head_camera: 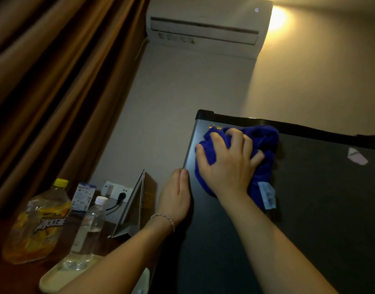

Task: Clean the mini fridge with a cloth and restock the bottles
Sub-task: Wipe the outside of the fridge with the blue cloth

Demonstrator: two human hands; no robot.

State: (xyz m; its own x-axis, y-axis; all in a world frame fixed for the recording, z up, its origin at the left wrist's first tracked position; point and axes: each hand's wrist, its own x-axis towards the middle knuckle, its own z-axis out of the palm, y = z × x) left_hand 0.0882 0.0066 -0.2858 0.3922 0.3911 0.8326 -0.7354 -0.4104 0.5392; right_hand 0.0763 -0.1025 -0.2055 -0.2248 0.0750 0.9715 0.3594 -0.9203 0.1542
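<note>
I see my right hand pressed flat-ish on a bunched blue cloth, fingers curled into its folds and gripping it against the dark door of the mini fridge, near the door's upper left corner. A pale label hangs from the cloth's near edge. My left hand rests along the fridge's left edge, fingers straight and together, thumb on the door face, holding nothing. A braided bracelet circles that wrist. To the left, on a dark wooden surface, stand a yellow-capped tea bottle and a clear water bottle with a white cap, close together. Farther back are a small carton and a wall socket. An air conditioner hangs high on the far wall beside brown curtains.
</note>
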